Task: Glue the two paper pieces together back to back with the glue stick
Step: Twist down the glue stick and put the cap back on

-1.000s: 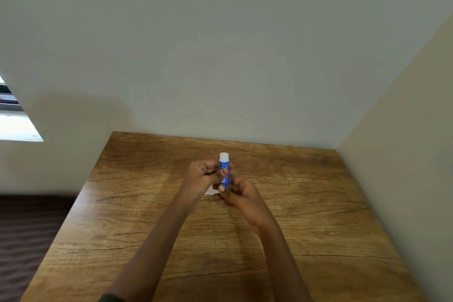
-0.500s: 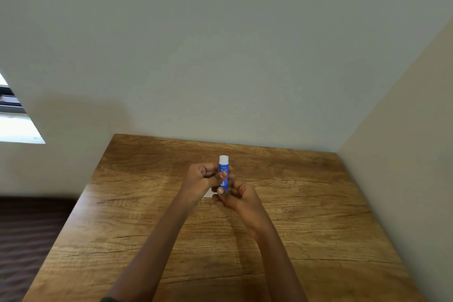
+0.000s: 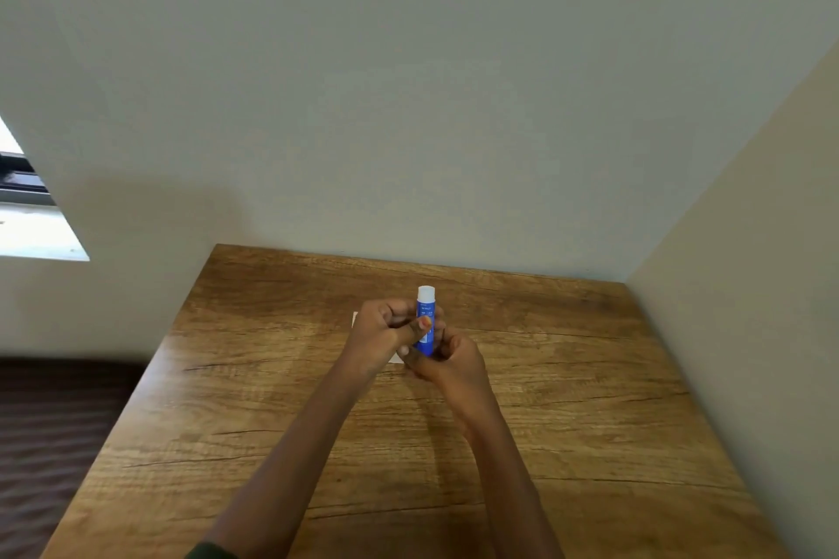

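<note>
A blue glue stick (image 3: 426,322) with a white top stands upright above the middle of the wooden table (image 3: 272,399). My left hand (image 3: 383,336) grips its upper body, thumb laid across the label. My right hand (image 3: 447,361) curls round its lower end from below. White paper (image 3: 396,359) lies flat on the table under my hands. Only a small corner near my left wrist and a sliver at the far left of my left hand show. I cannot tell whether it is one piece or two.
The table sits in a corner, with a wall along its far edge and another wall (image 3: 749,286) along its right side. A dark floor (image 3: 54,445) lies beyond the left edge. A window (image 3: 27,222) is at the far left.
Both hands have stayed together on the glue stick. The stick and hands sit in almost the same place, with only a slight shift of the view.
</note>
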